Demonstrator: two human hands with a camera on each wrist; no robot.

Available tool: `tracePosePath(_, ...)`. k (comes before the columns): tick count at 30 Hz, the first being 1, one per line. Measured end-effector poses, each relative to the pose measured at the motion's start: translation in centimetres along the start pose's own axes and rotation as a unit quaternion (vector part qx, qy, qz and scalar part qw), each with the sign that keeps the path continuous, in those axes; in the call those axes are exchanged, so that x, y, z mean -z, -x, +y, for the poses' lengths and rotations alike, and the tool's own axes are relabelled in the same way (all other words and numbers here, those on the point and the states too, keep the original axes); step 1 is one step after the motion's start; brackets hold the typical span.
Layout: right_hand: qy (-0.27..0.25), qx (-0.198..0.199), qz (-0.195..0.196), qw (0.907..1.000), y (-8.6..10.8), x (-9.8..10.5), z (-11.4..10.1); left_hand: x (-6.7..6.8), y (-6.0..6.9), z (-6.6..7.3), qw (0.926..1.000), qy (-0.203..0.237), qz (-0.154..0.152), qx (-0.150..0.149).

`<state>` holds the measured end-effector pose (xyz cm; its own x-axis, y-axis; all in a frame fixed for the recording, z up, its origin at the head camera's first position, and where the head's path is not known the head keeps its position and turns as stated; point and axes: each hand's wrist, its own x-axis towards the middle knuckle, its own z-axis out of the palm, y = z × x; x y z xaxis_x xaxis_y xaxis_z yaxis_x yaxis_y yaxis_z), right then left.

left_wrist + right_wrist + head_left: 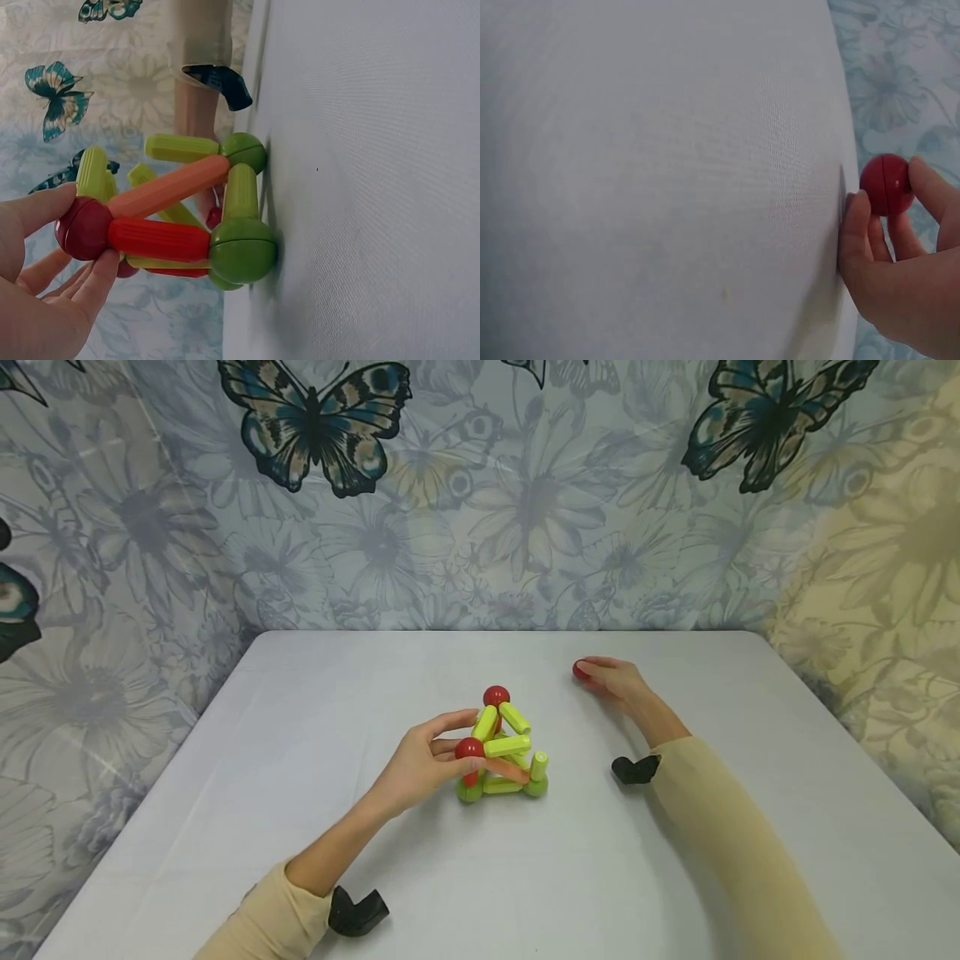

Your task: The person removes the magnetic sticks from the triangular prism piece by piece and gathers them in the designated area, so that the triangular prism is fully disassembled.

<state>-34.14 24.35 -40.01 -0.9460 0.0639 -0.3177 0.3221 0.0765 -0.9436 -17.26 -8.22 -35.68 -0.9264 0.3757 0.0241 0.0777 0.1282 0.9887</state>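
A structure of yellow-green, red and orange rods point(169, 187) joined by balls stands on the table. Green balls point(243, 250) are at its base and red balls point(497, 696) higher up. My left hand point(423, 764) pinches the near red ball point(83, 228) at the structure's left side between thumb and fingers. Toward the back right, my right hand point(617, 683) holds a separate red ball point(886, 184) between thumb and fingertips, apart from the structure. One yellow-green rod point(538, 766) stands upright on the right green ball.
The white table point(300, 693) reaches back to a wall point(465, 560) with flowers and butterflies. A black wrist piece point(358, 912) sits by the left cuff, and another point(635, 770) by the right cuff.
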Motion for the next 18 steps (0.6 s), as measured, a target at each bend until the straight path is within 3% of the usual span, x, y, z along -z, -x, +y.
tracePosePath(7, 0.04, 0.024, 0.033, 0.9984, -1.5, -0.8, -0.2, 0.1, 0.0, -0.2, 1.0, -0.003, -0.004, 0.0)
tracePosePath(18, 0.081, 0.022, 0.071, 0.9939, -2.2, -2.1, -0.4, 0.0, -0.1, -0.1, 1.0, -0.001, -0.006, -0.002)
